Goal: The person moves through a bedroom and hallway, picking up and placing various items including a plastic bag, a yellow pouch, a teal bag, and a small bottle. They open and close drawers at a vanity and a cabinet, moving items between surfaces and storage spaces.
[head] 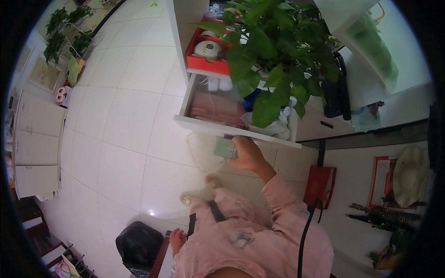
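My right hand [248,154] grips a small green box [223,147] that bears writing, just in front of an open white drawer [215,124]. Its fingers are close to the dark handle on the drawer front; whether they touch it I cannot tell. Inside the drawer lie pink folded items [217,107], a white plastic bag [274,127] and something blue [251,100]. My left hand [177,239] is low by my side, fingers loosely curled and apart, with nothing seen in it. It is near a dark red edge [160,255].
A leafy potted plant [274,45] hangs over the drawer, hiding part of it. Above the drawer stands a red divided box [208,62]. A black plastic bag [139,245] is at lower left on the tiled floor [121,121]. A red bag or box [318,186] stands at right.
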Available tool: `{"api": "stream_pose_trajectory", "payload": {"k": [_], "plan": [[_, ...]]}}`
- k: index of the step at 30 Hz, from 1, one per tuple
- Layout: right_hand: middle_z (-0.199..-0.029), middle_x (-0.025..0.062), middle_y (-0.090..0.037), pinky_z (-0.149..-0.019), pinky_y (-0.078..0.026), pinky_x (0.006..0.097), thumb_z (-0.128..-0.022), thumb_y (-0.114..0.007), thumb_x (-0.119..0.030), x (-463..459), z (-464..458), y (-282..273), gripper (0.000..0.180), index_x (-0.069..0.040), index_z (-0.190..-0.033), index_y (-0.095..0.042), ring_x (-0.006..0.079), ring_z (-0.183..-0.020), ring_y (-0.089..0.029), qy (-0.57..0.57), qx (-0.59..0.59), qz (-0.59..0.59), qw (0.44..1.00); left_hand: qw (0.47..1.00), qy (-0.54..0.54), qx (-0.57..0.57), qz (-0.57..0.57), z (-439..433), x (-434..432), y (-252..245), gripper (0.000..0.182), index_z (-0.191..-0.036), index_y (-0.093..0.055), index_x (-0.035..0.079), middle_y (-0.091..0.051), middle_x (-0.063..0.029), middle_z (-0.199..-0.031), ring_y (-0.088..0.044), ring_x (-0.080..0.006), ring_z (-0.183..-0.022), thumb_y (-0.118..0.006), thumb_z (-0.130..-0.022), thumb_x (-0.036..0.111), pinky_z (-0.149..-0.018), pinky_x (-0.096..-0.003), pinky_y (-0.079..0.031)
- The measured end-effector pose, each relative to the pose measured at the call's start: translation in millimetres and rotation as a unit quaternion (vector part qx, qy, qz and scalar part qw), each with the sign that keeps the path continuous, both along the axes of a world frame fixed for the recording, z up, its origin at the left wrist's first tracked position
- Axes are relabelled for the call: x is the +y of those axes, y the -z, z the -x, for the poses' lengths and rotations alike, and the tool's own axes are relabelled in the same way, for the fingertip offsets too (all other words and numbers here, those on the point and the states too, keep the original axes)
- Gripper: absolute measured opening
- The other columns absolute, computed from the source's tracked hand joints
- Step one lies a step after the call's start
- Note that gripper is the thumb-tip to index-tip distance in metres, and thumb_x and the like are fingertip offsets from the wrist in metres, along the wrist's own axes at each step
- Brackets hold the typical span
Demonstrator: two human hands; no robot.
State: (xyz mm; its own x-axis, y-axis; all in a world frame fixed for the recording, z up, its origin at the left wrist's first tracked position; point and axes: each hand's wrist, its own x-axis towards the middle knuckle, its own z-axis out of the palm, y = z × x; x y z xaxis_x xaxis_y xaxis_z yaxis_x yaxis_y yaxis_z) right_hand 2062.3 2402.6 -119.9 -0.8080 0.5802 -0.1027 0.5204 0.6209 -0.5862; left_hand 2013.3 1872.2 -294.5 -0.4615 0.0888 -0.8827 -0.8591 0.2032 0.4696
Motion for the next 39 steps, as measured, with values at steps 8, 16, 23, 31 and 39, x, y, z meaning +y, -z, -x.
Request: {"api": "stream_pose_trajectory", "payload": {"k": [8, 16, 23, 31, 39], "plan": [[-0.116, 0.0214, -0.053, -0.093, -0.041, 0.0408, -0.069, -0.075, -0.026, 13, 3, -27, 0.063, 0.001, -0.119, -0.048, 0.0371, -0.109, -0.051, -0.010, 0.168, 0.033, 0.985, 0.995, 0.074, 0.030, 0.051, 14, 18, -20, 0.028, -0.115, -0.051, -0.001, -0.062, -0.0122, -0.090, -0.060, -0.0179, -0.068, -0.047, -0.089, 0.008, -0.059, -0.0281, -0.052], [-0.110, 0.0237, -0.056, -0.089, -0.043, 0.0423, -0.072, -0.071, -0.035, 93, 29, 14, 0.062, 0.002, -0.117, -0.051, 0.0373, -0.105, -0.053, 0.059, 0.017, -0.083, 0.995, 0.988, 0.133, 0.062, 0.055, 15, 17, -20, 0.030, -0.116, -0.052, -0.001, -0.063, -0.0125, -0.094, -0.061, -0.0177, -0.071, -0.049, -0.088, 0.009, -0.062, -0.0269, -0.053], [-0.104, 0.0166, -0.060, -0.085, -0.044, 0.0434, -0.069, -0.070, -0.025, 107, 34, 64, 0.043, -0.004, -0.105, -0.059, 0.0348, -0.098, -0.055, -0.007, 0.086, -0.224, 0.971, 0.989, 0.130, 0.044, 0.051, 9, 15, -16, 0.030, -0.116, -0.052, 0.000, -0.063, -0.0122, -0.094, -0.062, -0.0180, -0.070, -0.050, -0.088, 0.010, -0.060, -0.0263, -0.052], [-0.092, 0.0156, -0.062, -0.076, -0.046, 0.0421, -0.078, -0.065, -0.017, 55, -3, -13, 0.020, -0.005, -0.094, -0.061, 0.0325, -0.082, -0.059, 0.088, 0.229, -0.174, 0.953, 0.997, 0.052, 0.035, 0.040, -21, 1, -1, 0.028, -0.115, -0.053, 0.000, -0.063, -0.0126, -0.093, -0.062, -0.0186, -0.069, -0.050, -0.088, 0.008, -0.060, -0.0281, -0.053], [-0.068, 0.0105, -0.061, -0.068, -0.048, 0.0401, -0.077, -0.066, -0.011, 1, -9, 23, 0.006, -0.005, -0.076, -0.064, 0.0346, -0.069, -0.059, 0.113, 0.162, -0.104, 0.975, 0.995, 0.066, 0.035, 0.065, -34, 6, 13, 0.028, -0.114, -0.052, -0.001, -0.063, -0.0130, -0.093, -0.062, -0.0204, -0.070, -0.051, -0.087, 0.007, -0.062, -0.0295, -0.053]]}}
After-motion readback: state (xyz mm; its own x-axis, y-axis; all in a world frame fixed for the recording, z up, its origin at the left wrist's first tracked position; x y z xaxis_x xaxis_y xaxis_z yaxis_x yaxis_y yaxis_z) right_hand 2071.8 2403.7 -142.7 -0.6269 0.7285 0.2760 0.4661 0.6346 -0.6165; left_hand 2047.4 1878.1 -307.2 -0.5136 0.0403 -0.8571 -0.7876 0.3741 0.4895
